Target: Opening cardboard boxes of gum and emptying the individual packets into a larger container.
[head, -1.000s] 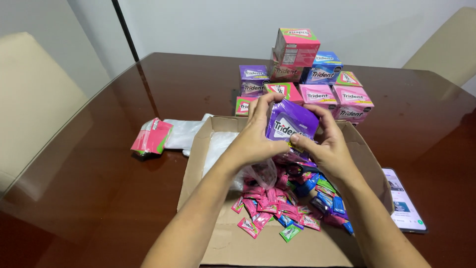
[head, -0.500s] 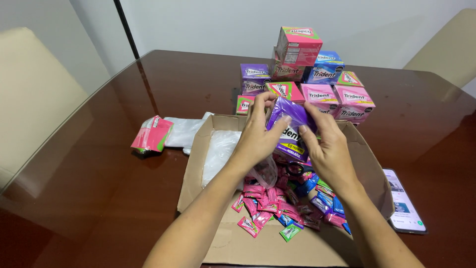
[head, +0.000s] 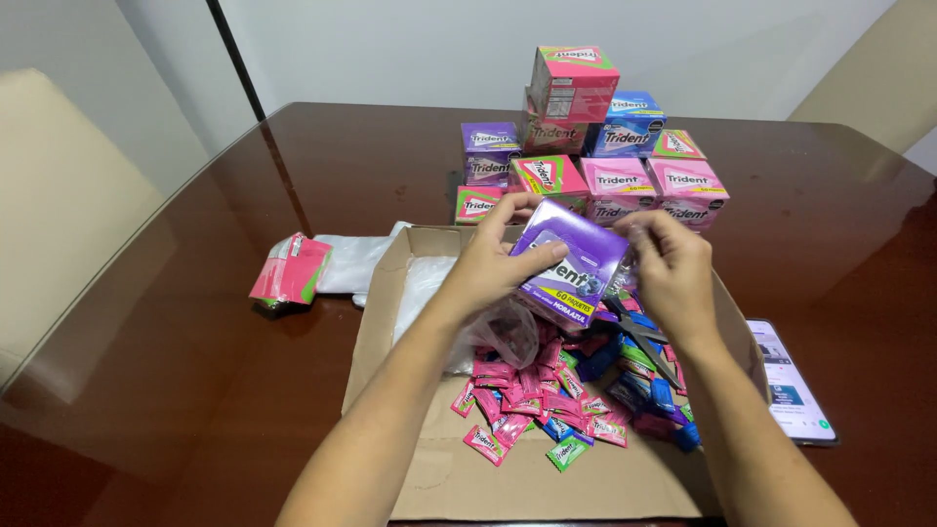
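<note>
You're mid-unwrap: left hand (head: 488, 268) grips the purple box (head: 571, 262) over the cardboard flat's (head: 547, 483) far edge, right hand (head: 669, 268) fingers pinching its clear wrap. Next move likely needs a steady peel, box braced.

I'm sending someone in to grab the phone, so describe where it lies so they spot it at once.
Start at the flat cardboard sheet on the dark glossy table. Just off its right edge, by the right hand's forearm, lies the phone, flat with its screen lit. It is the only slim slab there; everything else is gum boxes or packets.
</note>
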